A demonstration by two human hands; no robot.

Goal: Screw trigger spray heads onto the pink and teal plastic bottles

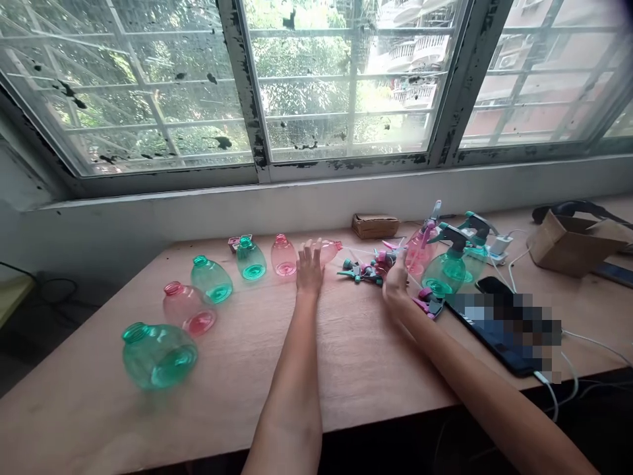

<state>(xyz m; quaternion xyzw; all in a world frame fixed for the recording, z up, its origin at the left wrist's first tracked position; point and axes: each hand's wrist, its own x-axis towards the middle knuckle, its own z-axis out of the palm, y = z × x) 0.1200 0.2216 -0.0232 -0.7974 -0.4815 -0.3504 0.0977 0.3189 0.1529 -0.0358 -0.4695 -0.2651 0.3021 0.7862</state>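
A pink see-through bottle (330,250) lies tipped over with its neck to the right. My left hand (310,269) is over its body, fingers around it. Right of that neck is a jumbled pile of pink, teal and grey trigger spray heads (363,271) with thin pale tubes. My right hand (397,280) is at the right side of this pile, fingers closed against it; what they hold is hidden. Just past it stand a pink spray bottle (418,254) and a green spray bottle (444,272), with another green one behind. A pink-and-grey spray head (429,303) lies beside my right wrist.
Open green and pink bottles curve along the left, from a near green bottle (159,356) to a pink bottle (283,256). At right lie a dark tablet (494,336), a phone (489,286), cables and an open cardboard box (568,247). A brown box (374,227) sits by the wall.
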